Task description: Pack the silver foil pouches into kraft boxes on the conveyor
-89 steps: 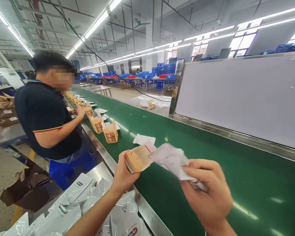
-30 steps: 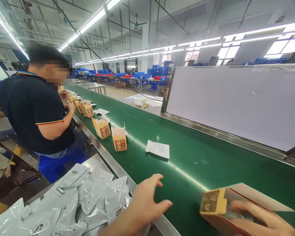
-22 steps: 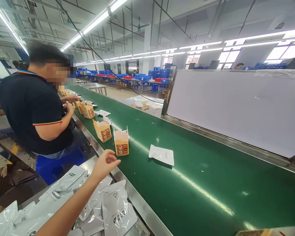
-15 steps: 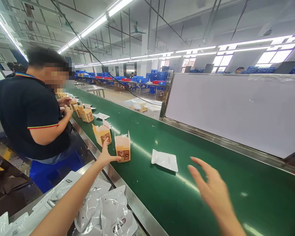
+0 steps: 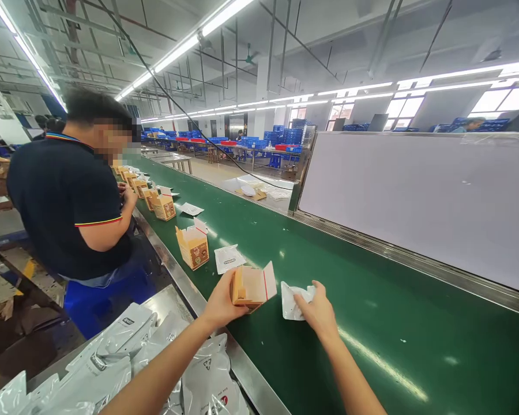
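My left hand (image 5: 224, 302) grips a small orange-and-brown carton (image 5: 253, 286), tilted so its open top and raised white flap face right. My right hand (image 5: 319, 311) pinches a white plastic pouch (image 5: 292, 301) just right of the carton, a small gap between the two. Both are over the green conveyor belt (image 5: 372, 334). Beyond my left hand another open carton (image 5: 192, 246) stands upright on the belt, and a flat white pouch (image 5: 228, 258) lies beside it.
A pile of white pouches (image 5: 112, 346) lies on a metal tray at lower left, beside the belt's metal edge. A co-worker (image 5: 75, 190) sits at left by a row of cartons (image 5: 162, 206). A white panel (image 5: 415, 202) borders the far side.
My left hand has taken hold of the nearest carton, lifting and tipping it rightward. My right hand has moved left and picked up the pouch from the belt. The view has shifted slightly.
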`<move>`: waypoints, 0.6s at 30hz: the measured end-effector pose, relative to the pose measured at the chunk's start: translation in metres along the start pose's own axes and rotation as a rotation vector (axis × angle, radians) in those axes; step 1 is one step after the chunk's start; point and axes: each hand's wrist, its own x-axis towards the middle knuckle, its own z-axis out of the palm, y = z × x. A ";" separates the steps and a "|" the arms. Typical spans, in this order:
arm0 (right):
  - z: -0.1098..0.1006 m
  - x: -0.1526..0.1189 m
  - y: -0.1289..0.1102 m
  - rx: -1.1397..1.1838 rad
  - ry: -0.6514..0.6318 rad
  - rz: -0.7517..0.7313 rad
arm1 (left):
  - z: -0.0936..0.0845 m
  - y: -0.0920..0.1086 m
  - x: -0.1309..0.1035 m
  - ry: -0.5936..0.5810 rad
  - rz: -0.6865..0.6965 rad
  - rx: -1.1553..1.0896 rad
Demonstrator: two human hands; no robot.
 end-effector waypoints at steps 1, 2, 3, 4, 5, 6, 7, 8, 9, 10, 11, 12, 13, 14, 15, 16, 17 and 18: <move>-0.011 -0.010 -0.003 0.061 0.051 -0.013 | 0.005 0.007 -0.007 -0.014 0.020 0.032; -0.022 -0.021 -0.008 0.118 0.115 -0.025 | 0.010 0.013 -0.015 -0.021 0.040 0.079; -0.032 -0.034 -0.013 0.182 0.205 -0.053 | 0.015 0.018 -0.021 -0.022 0.060 0.139; -0.041 -0.047 -0.020 0.244 0.320 -0.112 | 0.022 0.023 -0.027 -0.017 0.080 0.208; -0.048 -0.060 -0.028 0.290 0.439 -0.213 | 0.028 0.028 -0.033 -0.006 0.100 0.273; -0.051 -0.072 -0.034 0.320 0.547 -0.352 | 0.035 0.032 -0.038 0.005 0.117 0.319; -0.052 -0.082 -0.040 0.331 0.637 -0.516 | 0.042 0.037 -0.042 0.020 0.123 0.333; -0.049 -0.090 -0.044 0.311 0.699 -0.688 | 0.049 0.041 -0.046 0.044 0.122 0.329; -0.046 -0.095 -0.045 0.264 0.724 -0.838 | 0.054 0.045 -0.050 0.084 0.114 0.316; -0.041 -0.099 -0.045 0.202 0.716 -0.945 | 0.059 0.049 -0.053 0.137 0.101 0.302; -0.037 -0.101 -0.042 0.144 0.696 -1.019 | 0.063 0.051 -0.056 0.192 0.085 0.294; -0.035 -0.102 -0.038 0.093 0.670 -1.071 | 0.066 0.053 -0.058 0.244 0.068 0.299; -0.034 -0.102 -0.033 0.048 0.627 -1.111 | 0.068 0.053 -0.060 0.289 0.057 0.316; -0.036 -0.103 -0.028 0.012 0.568 -1.142 | 0.069 0.052 -0.061 0.321 0.058 0.340; -0.038 -0.104 -0.024 -0.021 0.499 -1.163 | 0.070 0.051 -0.062 0.346 0.072 0.365; -0.042 -0.105 -0.020 -0.070 0.417 -1.174 | 0.071 0.048 -0.063 0.364 0.107 0.390; -0.045 -0.107 -0.017 -0.132 0.324 -1.172 | 0.073 0.045 -0.064 0.378 0.170 0.416; -0.048 -0.109 -0.014 -0.204 0.224 -1.161 | 0.076 0.043 -0.065 0.379 0.256 0.439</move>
